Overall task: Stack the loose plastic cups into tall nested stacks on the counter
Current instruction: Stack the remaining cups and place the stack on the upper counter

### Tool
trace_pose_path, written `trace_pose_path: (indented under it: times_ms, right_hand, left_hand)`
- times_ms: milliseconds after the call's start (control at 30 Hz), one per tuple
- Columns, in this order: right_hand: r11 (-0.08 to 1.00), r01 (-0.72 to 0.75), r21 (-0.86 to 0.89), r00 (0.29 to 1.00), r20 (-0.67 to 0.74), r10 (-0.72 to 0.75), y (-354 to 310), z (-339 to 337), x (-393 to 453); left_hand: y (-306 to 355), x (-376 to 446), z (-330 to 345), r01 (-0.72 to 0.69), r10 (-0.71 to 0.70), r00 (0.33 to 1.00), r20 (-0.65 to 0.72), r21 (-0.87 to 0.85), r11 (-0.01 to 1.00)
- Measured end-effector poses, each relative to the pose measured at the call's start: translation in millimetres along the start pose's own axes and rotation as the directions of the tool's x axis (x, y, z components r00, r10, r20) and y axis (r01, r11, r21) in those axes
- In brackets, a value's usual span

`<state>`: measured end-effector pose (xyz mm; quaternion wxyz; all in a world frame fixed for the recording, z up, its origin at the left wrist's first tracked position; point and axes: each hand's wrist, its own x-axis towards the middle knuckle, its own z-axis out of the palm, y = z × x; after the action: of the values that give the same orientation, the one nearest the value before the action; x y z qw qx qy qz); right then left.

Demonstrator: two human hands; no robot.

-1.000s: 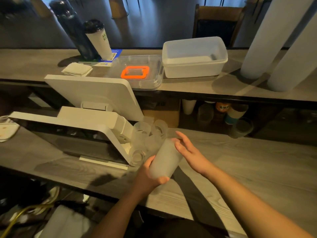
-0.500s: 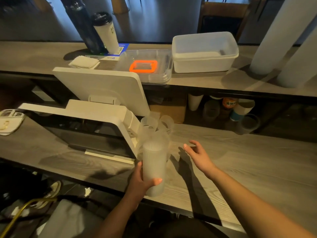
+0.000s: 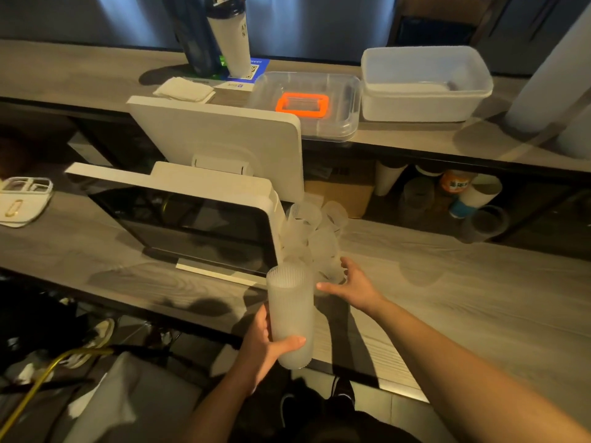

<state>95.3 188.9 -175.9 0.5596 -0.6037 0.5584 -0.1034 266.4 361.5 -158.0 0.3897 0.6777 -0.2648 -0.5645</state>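
My left hand (image 3: 267, 342) grips a tall nested stack of frosted ribbed plastic cups (image 3: 290, 311), held upright over the counter's front edge. Beyond it a heap of loose frosted cups (image 3: 315, 233) lies jumbled on the wooden counter (image 3: 447, 298), pressed against the side of the white screen. My right hand (image 3: 351, 282) reaches into the near edge of that heap with fingers spread around a loose cup; whether it grips the cup I cannot tell.
A white point-of-sale screen (image 3: 179, 219) stands left of the heap. The upper shelf holds a white tub (image 3: 422, 84), a clear lid with an orange frame (image 3: 303, 105), a napkin and tumblers. Two tall white cup stacks (image 3: 550, 68) rise at right.
The left hand has turned the stack from tilted to upright and drawn it toward me. The right hand has left the stack and moved forward to the loose cups.
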Motion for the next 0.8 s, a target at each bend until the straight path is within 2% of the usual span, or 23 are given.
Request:
trace_pose_path:
  times_ms: [233, 400, 500, 667, 800]
  right_hand:
    - [0.996, -0.077, -0.037, 0.989, -0.131, 0.071, 2, 22, 16]
    - [0.993, -0.108, 0.045, 0.971, -0.211, 0.115, 13, 21, 10]
    - [0.974, -0.117, 0.193, 0.960, -0.228, 0.160, 14, 13, -2]
    - [0.935, -0.036, 0.353, 0.945, -0.293, 0.146, 4, 6, -32]
    - [0.788, 0.073, 0.611, 0.966, -0.240, 0.096, -14, 4, -62]
  left_hand:
    - [-12, -9, -23, 0.020, -0.020, 1.000, 0.020, -0.001, 1.000]
    - [-21, -10, -33, 0.011, -0.012, 1.000, 0.023, 0.051, 0.999]
    - [-21, -8, -34, 0.018, -0.019, 1.000, 0.007, 0.050, 0.999]
    - [-16, -4, -33, 0.001, -0.003, 0.999, 0.034, 0.065, 0.998]
    - [-9, -6, -33, -0.025, 0.018, 0.998, 0.068, 0.101, 0.995]
